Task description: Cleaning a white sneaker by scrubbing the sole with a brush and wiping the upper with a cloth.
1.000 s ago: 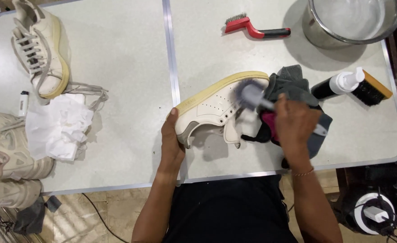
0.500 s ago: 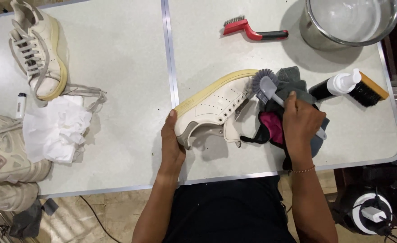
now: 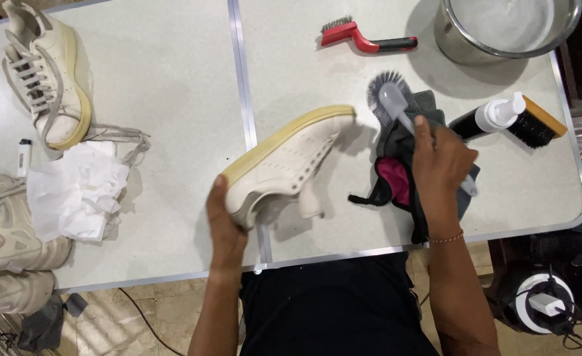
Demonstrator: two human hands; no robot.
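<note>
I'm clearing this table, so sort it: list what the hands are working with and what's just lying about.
In use:
left hand gripping the white sneaker
right hand holding the grey round brush

Lying about:
red wire brush
metal pot
pump bottle
black block brush
grey and pink cloths
crumpled tissue
laced sneaker
lighter

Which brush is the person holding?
The grey round-headed brush, gripped by its handle in the right hand. The red-handled wire brush lies untouched farther up the table, and the black-bristled wooden brush lies untouched beside a bottle.
</note>
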